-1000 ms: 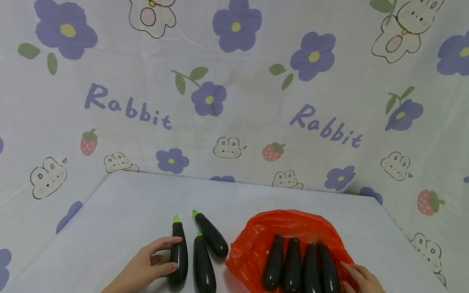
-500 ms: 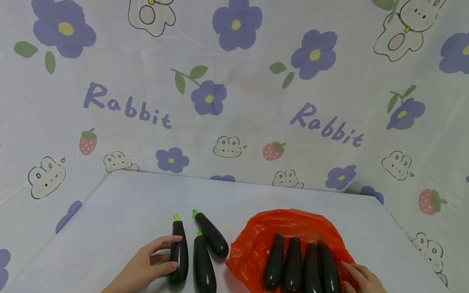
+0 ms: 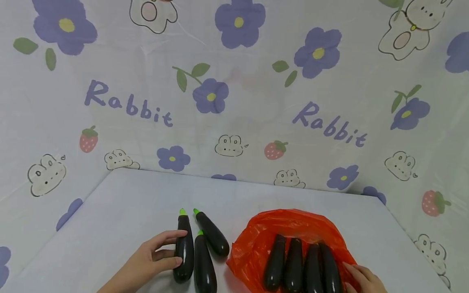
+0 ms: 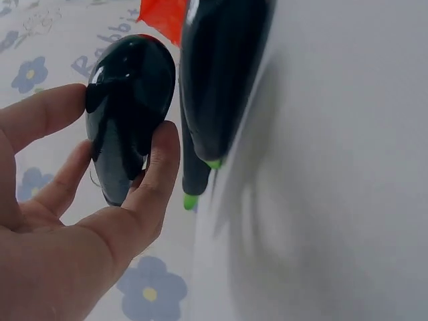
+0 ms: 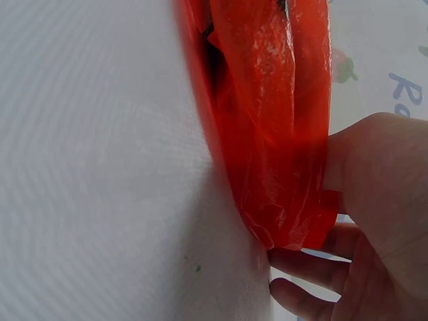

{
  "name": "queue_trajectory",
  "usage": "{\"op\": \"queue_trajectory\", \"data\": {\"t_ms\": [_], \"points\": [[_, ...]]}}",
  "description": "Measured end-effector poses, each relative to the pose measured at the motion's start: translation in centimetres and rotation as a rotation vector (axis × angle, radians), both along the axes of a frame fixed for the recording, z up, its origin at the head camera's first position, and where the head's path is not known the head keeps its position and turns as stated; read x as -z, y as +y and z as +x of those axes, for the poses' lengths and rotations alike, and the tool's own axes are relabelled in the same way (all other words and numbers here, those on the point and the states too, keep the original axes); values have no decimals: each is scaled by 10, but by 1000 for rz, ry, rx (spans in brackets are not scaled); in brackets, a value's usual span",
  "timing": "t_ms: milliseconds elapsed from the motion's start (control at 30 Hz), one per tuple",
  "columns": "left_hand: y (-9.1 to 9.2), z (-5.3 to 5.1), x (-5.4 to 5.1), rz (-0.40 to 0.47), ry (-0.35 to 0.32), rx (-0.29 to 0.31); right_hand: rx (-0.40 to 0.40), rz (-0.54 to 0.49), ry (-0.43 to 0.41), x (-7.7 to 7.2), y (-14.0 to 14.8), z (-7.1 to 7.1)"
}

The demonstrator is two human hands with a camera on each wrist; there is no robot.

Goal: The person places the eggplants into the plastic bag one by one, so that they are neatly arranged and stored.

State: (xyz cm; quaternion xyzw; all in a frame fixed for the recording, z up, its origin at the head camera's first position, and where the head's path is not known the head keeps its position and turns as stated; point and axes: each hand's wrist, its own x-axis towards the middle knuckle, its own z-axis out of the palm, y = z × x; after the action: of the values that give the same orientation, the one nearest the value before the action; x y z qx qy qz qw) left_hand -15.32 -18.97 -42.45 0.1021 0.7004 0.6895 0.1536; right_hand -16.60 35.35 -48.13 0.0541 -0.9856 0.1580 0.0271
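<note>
With our left hand (image 3: pixel 150 254) we grip an eggplant (image 3: pixel 185 248), thumb on one side and fingers on the other, left of two more eggplants (image 3: pixel 206 262) by the red bag (image 3: pixel 293 217). It looks almost black and glossy, plump at our end, slimmer towards its bright green tip (image 3: pixel 182 212). Our right hand (image 3: pixel 366 280) pinches the bag's crinkled edge; four dark eggplants (image 3: pixel 294 264) lie inside.

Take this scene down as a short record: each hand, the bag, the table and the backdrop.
Left hand: holds an eggplant between fingers and thumb
Right hand: grips the bag by its edge
Bag color: red
Inside bag: four eggplants visible
On table: two more eggplants, green-tipped
Backdrop: flowers, rabbits, strawberries, "Rabbit" lettering
</note>
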Motion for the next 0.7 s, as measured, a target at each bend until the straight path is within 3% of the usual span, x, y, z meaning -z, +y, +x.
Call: {"op": "queue_trajectory", "data": {"t_ms": [267, 433, 700], "points": [[26, 1, -27, -87, 28, 13, -8, -22, -50, 1, 3, 2], [42, 0, -44, -97, 70, 50, -3, -26, -74, -4, 0, 3], [66, 0, -57, -59, 97, 130, -5, -60, -65, -3, 1, 5]]}}
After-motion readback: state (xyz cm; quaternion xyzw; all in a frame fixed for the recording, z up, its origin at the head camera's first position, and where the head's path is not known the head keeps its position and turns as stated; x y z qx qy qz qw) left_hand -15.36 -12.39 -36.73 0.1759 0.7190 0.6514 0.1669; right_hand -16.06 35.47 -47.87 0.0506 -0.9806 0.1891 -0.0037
